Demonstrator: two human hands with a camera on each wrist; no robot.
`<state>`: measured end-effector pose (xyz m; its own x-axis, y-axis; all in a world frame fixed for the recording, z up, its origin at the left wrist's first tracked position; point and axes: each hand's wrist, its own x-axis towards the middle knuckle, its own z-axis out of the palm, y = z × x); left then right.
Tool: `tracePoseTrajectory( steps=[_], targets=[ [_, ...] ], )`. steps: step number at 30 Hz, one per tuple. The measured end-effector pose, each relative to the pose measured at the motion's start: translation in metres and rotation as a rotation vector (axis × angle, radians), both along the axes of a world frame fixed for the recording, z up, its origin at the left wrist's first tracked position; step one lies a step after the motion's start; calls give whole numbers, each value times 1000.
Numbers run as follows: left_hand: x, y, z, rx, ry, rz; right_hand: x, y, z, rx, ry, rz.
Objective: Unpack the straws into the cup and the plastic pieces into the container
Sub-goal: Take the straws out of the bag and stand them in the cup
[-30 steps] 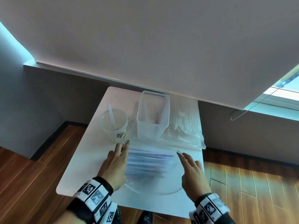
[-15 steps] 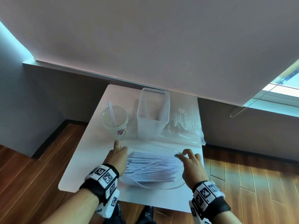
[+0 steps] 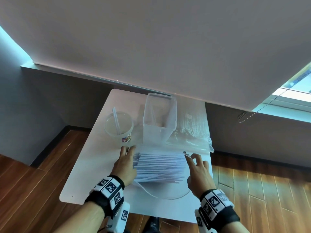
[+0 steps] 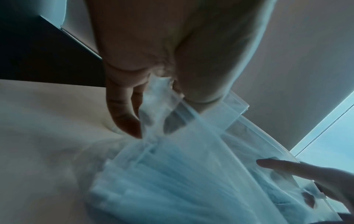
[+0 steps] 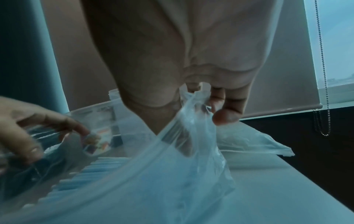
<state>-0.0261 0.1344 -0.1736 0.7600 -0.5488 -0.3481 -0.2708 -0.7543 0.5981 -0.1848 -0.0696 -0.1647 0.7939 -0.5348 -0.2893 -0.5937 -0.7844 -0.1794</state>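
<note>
While both hands pinch the clear bag [image 3: 161, 190] of straws [image 3: 159, 167] at lower centre, left hand [image 3: 125, 165] and right hand [image 3: 198, 172] seem mid-opening; next, lift straws toward the cup [image 3: 118, 127] at centre-left

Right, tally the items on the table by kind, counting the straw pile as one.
Cup: 1
Container: 1
Plastic bags: 2, the straw bag and the far bag
Straw pile: 1
Total: 5

On the worktop [image 3: 87, 165], the cup [image 3: 118, 126] sits at eleven o'clock of the straws [image 3: 159, 167], the container [image 3: 159, 121] at twelve.
</note>
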Motion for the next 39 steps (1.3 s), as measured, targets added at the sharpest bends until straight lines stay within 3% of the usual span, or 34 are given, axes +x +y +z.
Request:
tracePoseTrajectory(
  steps=[5, 11, 14, 18, 20, 22, 24, 27, 29, 34, 39],
  targets=[
    [6, 15, 4, 17, -64, -61, -4, -10, 19, 40, -34, -11],
    [1, 12, 6, 204, -50, -139, 2, 0, 15, 124, 62, -8],
    [3, 10, 6, 180, -67, -131, 4, -6, 14, 93, -21, -6],
    [8, 13, -2, 254, -6, -122, 10, 2, 10, 65, 117, -34],
    [8, 14, -6, 268, 2, -126, 15, 10, 15, -46, 117, -29],
    [6, 15, -8, 275, 39, -125, 22, 24, 20, -181, 22, 46],
    [6, 13, -9, 253, 80, -135, 34, 44, 21, -163, -94, 190],
    [6, 11, -15, 172, 122, -145, 58, 71, 7, 7, -34, 450],
    [5, 13, -17, 129, 144, -139, 71, 80, -7, 18, 55, 544],
    [0, 26, -18, 101, 99, -63, 84, 95, -36, -67, 172, 609],
    [-7, 38, -16, 1, -16, 7, 86, 100, -53, -165, 108, 629]
  ],
)
